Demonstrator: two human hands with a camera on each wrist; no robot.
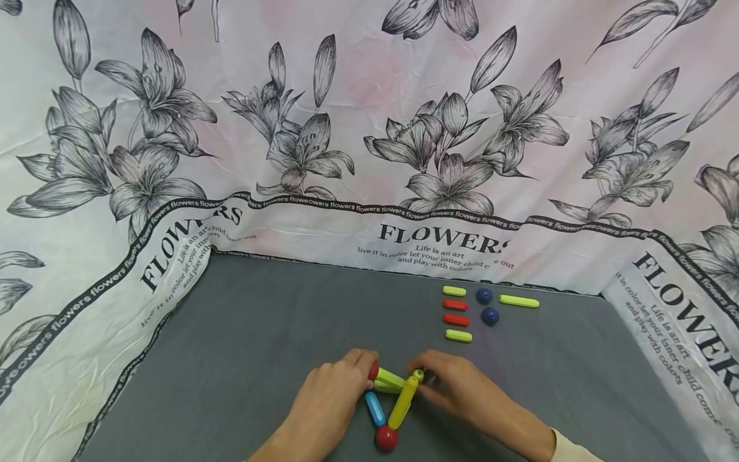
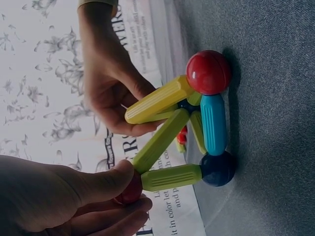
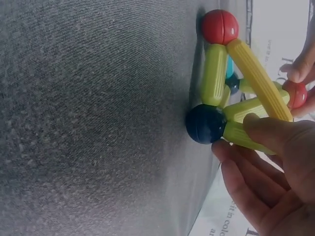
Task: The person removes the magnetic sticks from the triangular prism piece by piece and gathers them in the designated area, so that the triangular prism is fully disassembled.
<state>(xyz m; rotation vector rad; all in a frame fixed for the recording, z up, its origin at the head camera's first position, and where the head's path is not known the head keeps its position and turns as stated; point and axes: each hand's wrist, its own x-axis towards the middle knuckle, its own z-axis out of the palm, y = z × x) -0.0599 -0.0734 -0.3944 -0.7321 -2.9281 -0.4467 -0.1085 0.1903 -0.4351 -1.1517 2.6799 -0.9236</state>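
Left forearm and right sleeve come in from the near edge, flanking the build; either swinging inward could clip it. Next, near red ball sits on grey cloth, one base corner of a stick-and-ball frame between the hands. Blue stick runs from it to the left dark blue ball; yellow stick leans up from it. No ball visible on yellow's top end, so that's my weak point: a nudge from the right fingers and it could swing or drop.

Left hand pinches the upper red ball, where two green sticks meet. Twist or lift that and I'd expect joints to pop; contact looks end-only.

Right hand pinches another green stick, coming off the right dark blue ball. Pull outward and that joint could split, or the base could skid. Hands are close, so fingers could also foul each other.

Farther right, well apart: loose short green sticks, red sticks, blue balls, long green stick. Main risk there: balls rolling if the cloth gets tugged. Farthest: flower-print sheet.
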